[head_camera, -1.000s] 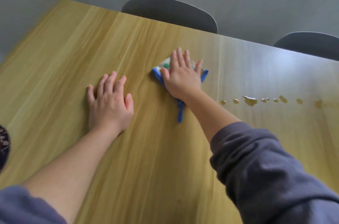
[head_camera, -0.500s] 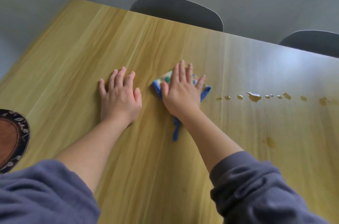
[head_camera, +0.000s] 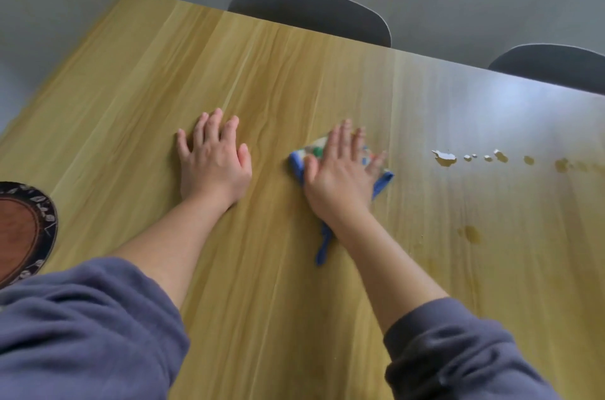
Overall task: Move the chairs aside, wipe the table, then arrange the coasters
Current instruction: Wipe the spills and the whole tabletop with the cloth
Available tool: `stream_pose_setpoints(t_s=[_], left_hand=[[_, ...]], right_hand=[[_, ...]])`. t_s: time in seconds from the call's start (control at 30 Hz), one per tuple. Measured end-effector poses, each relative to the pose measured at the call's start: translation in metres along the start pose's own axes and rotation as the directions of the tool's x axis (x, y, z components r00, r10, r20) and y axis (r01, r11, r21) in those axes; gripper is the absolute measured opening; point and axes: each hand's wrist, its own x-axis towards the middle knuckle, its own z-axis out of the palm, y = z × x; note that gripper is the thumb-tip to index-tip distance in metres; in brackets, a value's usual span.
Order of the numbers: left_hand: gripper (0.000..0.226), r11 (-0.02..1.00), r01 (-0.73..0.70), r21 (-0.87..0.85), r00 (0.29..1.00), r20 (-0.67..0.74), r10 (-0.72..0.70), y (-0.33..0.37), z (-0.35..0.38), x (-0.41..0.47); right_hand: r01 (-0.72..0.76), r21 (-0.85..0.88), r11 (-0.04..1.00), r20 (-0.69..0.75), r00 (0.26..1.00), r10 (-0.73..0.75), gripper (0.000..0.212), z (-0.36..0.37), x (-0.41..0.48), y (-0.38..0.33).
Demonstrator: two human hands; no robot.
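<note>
- Your cloth point(head_camera: 381, 182) lies mid-table, pinned flat under your right hand point(head_camera: 340, 173). The fingers are straight and spread, pressing rather than gripping, so the whole palm drives the wipe.
- Your left hand point(head_camera: 212, 164) rests flat on the table point(head_camera: 294, 72) just beside it, relaxed and holding nothing, likely as a brace while you lean.
- The spilled drops point(head_camera: 445, 157) trail off to the right, apart from the cloth, so they look like your next pass.
- The dark-rimmed disc point(head_camera: 26, 229) at the left edge may be a coaster, but it is cut off, so I can't be sure.
- Two chairs point(head_camera: 311, 13) sit along the far edge.
</note>
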Motion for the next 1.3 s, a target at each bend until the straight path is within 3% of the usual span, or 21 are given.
stream_pose_setpoints(t_s=[0.1,0.2,0.3,0.4,0.53,0.67,0.77,0.83,1.03,1.3], left_hand=[[0.052,1.000,-0.010,0.004,1.000,-0.006,0.010,0.000,0.000,0.001],[0.052,1.000,-0.015,-0.002,1.000,-0.002,0.015,-0.001,-0.001,0.000],[0.051,1.000,-0.014,-0.007,1.000,0.001,0.014,-0.002,-0.001,0.000],[0.051,1.000,-0.015,-0.014,1.000,0.001,0.015,0.000,-0.001,0.000],[0.052,1.000,-0.013,-0.009,1.000,0.005,0.014,-0.001,0.000,0.000],[0.052,1.000,-0.013,-0.021,1.000,0.000,0.013,-0.002,0.000,0.001],[0.052,0.999,-0.022,-0.046,1.000,0.001,0.022,-0.002,0.000,0.001],[0.052,0.998,-0.019,-0.065,1.000,0.006,0.019,-0.003,-0.001,0.000],[0.053,0.998,-0.021,-0.067,0.999,0.026,0.022,-0.003,-0.003,0.000],[0.057,0.995,-0.043,-0.088,0.994,0.095,0.051,-0.007,-0.032,-0.050]], right_hand=[[0.264,-0.020,0.964,0.047,0.964,-0.262,0.071,0.009,-0.038,-0.026],[0.338,-0.032,0.941,0.070,0.939,-0.335,0.070,0.005,-0.047,-0.006],[0.137,-0.040,0.990,0.031,0.990,-0.136,0.070,-0.003,-0.034,0.037],[-0.107,-0.014,0.994,0.023,0.994,0.108,0.069,-0.008,-0.031,0.070],[-0.202,0.017,0.979,0.005,0.979,0.202,0.069,-0.002,-0.043,0.045],[0.097,0.013,0.995,0.023,0.995,-0.098,0.072,0.013,-0.092,-0.013],[0.340,0.012,0.940,0.070,0.938,-0.340,0.071,0.022,-0.133,-0.029],[0.383,-0.008,0.924,0.073,0.922,-0.381,0.073,0.021,-0.138,-0.009],[0.022,-0.063,0.998,0.037,0.999,-0.020,0.073,0.005,-0.115,0.063],[0.021,-0.060,0.998,0.053,0.998,-0.018,0.068,0.005,-0.115,0.063]])
